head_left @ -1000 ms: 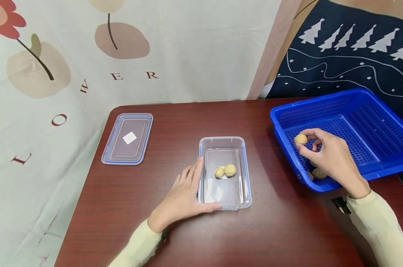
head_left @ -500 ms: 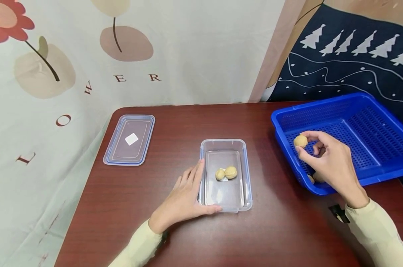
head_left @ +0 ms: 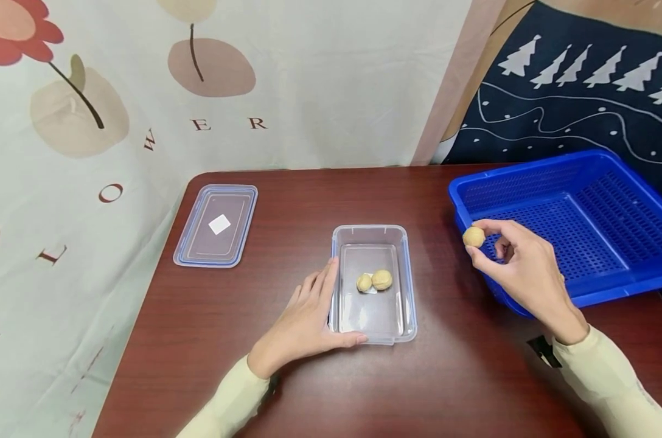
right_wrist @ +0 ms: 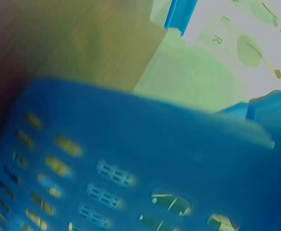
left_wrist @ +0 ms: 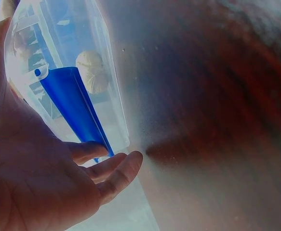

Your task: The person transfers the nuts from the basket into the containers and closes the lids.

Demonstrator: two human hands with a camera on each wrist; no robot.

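My right hand (head_left: 528,261) pinches a walnut (head_left: 474,236) between thumb and fingertips, over the left rim of the blue basket (head_left: 623,286). At the middle of the table, my left hand (head_left: 303,316) rests against a clear plastic container (head_left: 409,292). Its extended fingers lie along the container's left side and its thumb is at the near edge. Inside the container two walnuts (head_left: 382,280) sit side by side. In the left wrist view the left palm (left_wrist: 39,163) shows beside the clear wall, with walnuts (left_wrist: 93,77) visible through it.
A clear lid with a blue seal (head_left: 238,234) and a white label lies at the table's back left. The basket's slotted blue wall (right_wrist: 130,130) fills much of the right wrist view. A printed curtain (head_left: 331,79) hangs behind the brown table (head_left: 292,237).
My right hand has moved left with the walnut, from above the basket's inside to its left rim. The left hand stays at the container; the head view has shifted slightly.
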